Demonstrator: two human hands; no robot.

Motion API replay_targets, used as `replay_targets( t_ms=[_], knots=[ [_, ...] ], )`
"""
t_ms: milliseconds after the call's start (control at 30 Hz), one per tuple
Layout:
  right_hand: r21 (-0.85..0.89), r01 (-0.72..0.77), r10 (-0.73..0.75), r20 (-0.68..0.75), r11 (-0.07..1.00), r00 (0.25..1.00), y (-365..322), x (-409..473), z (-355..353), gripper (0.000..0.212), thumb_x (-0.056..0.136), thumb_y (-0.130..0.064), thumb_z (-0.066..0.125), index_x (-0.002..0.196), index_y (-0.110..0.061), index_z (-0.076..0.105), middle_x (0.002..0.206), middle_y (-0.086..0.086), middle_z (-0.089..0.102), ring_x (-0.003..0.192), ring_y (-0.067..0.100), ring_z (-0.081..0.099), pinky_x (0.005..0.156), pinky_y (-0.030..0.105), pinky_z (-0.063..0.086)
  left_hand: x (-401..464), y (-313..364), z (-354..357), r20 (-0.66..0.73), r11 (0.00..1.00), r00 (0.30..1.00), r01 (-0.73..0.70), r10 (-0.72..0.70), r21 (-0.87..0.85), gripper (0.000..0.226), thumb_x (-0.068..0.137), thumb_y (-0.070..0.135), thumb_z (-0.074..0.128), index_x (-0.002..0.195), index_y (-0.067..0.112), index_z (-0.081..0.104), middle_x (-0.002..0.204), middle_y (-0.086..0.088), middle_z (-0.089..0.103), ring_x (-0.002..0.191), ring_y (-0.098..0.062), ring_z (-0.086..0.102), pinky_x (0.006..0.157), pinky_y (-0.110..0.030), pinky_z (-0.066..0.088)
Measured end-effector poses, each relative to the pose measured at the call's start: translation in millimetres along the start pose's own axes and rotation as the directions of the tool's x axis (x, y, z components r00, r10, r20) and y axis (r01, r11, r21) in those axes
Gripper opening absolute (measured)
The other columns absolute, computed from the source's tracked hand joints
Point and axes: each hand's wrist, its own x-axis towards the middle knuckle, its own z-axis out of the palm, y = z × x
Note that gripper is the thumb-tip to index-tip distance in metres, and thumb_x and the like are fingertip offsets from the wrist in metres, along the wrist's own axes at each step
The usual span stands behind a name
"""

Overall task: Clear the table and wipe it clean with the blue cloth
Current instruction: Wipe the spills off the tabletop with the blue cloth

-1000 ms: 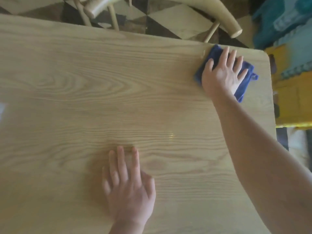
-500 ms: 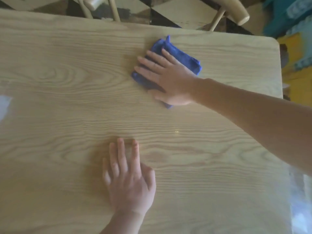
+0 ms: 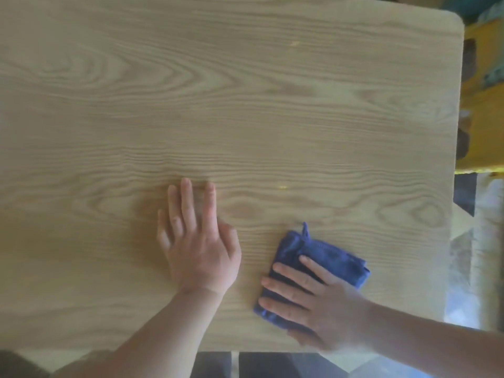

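Your right hand [image 3: 324,304] lies flat on the blue cloth [image 3: 319,263], fingers straight and slightly fanned, pointing toward your left hand. Palm and fingers press the cloth down onto the table [image 3: 245,105]; nothing is pinched or curled around. The cloth is folded into a rough rectangle, with its far edge and a small hanging loop showing beyond your fingertips and one corner sticking out past your knuckles on the side away from your left hand. It sits close to the table's near edge, just to the right of your left hand, with a narrow strip of bare wood between the two.

Your left hand [image 3: 199,246] rests palm down on the wood, fingers straight and held loosely together, thumb tucked alongside, holding nothing. Its fingertips point away from you toward the far side of the table.

Ahead of both hands the light wood-grain surface stretches out, with a small yellowish fleck [image 3: 283,187] just beyond your left fingertips to the right, and another [image 3: 294,43] much farther out. Past the table's edge beyond your right hand stands something yellow [image 3: 482,105], blurred.
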Motion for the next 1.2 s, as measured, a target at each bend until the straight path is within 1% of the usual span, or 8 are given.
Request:
replay_targets(
  t_ms=[200,433,567,633,700,933,1067,1200],
  knots=[
    [-0.010,-0.110,0.109,-0.034,0.994,0.993,-9,6,2,0.064,0.093,-0.054,0.050,0.153,-0.035,0.036,0.161,-0.004,0.031,0.152,0.023,0.025,0.122,0.052,0.018,-1,0,-1,0.003,1.000,1.000,-0.013,0.013,-0.003,0.070,0.087,0.039,0.030,0.155,0.025,0.023,0.166,-0.008,0.010,0.154,-0.029,0.006,0.122,-0.052,0.010],
    [-0.016,-0.327,0.327,-0.012,0.945,0.945,-59,49,1,0.070,0.098,-0.054,0.035,0.159,-0.025,0.015,0.163,0.008,0.026,0.151,0.035,0.022,0.121,0.061,0.010,2,1,-6,-0.011,0.994,1.000,-0.012,0.011,-0.105,0.069,0.085,0.041,0.039,0.152,0.029,0.030,0.165,-0.005,0.015,0.154,-0.025,0.007,0.123,-0.048,0.008],
    [0.043,-0.507,0.507,0.020,0.861,0.862,-93,71,-2,0.066,0.098,-0.051,0.034,0.155,-0.020,0.030,0.161,0.013,0.032,0.151,0.036,0.021,0.121,0.062,0.013,-4,-14,-14,-0.010,0.971,0.992,-0.127,0.128,-0.201,0.064,0.085,0.035,0.043,0.148,0.026,0.039,0.163,-0.009,0.022,0.153,-0.028,0.013,0.122,-0.049,0.015],
    [0.088,-0.620,0.623,-0.012,0.779,0.782,-107,83,-4,0.064,0.099,-0.051,0.032,0.154,-0.019,0.032,0.161,0.013,0.030,0.152,0.036,0.020,0.121,0.062,0.014,-12,-46,-19,0.019,0.950,0.965,-0.255,0.263,-0.182,0.061,0.089,0.036,0.036,0.148,0.026,0.038,0.164,-0.010,0.021,0.152,-0.030,0.015,0.121,-0.049,0.021],
    [0.088,-0.693,0.697,-0.026,0.715,0.716,-122,97,-5,0.065,0.099,-0.051,0.033,0.156,-0.019,0.030,0.163,0.014,0.027,0.152,0.035,0.017,0.121,0.061,0.010,-25,-102,-25,0.033,0.948,0.954,-0.293,0.299,-0.125,0.059,0.092,0.037,0.032,0.149,0.026,0.037,0.164,-0.009,0.020,0.152,-0.030,0.017,0.121,-0.048,0.023],
    [0.142,-0.848,0.860,-0.046,0.510,0.509,-160,156,-8,0.069,0.099,-0.052,0.025,0.158,-0.018,0.022,0.166,0.014,0.017,0.154,0.033,0.006,0.121,0.062,0.008,-82,-300,-53,0.043,0.989,0.988,-0.147,0.147,-0.013,0.056,0.097,0.031,0.038,0.152,0.026,0.029,0.164,-0.007,0.020,0.152,-0.029,0.019,0.121,-0.048,0.027],
    [0.155,-0.858,0.871,-0.047,0.490,0.489,-174,192,-12,0.070,0.098,-0.054,0.018,0.159,-0.019,0.019,0.167,0.012,0.013,0.154,0.031,0.002,0.121,0.062,0.007,-93,-356,-71,0.084,0.997,0.994,-0.062,0.066,-0.051,0.056,0.096,0.028,0.040,0.151,0.023,0.029,0.164,-0.005,0.021,0.152,-0.026,0.020,0.116,-0.047,0.035],
    [0.141,-0.814,0.825,-0.050,0.564,0.563,-200,237,-17,0.068,0.099,-0.052,0.019,0.159,-0.019,0.020,0.166,0.013,0.015,0.154,0.032,0.004,0.121,0.062,0.008,-94,-400,-85,0.114,0.999,0.993,-0.015,0.019,-0.037,0.054,0.097,0.029,0.040,0.150,0.028,0.028,0.165,-0.001,0.018,0.152,-0.024,0.017,0.113,-0.049,0.037]
  ],
)
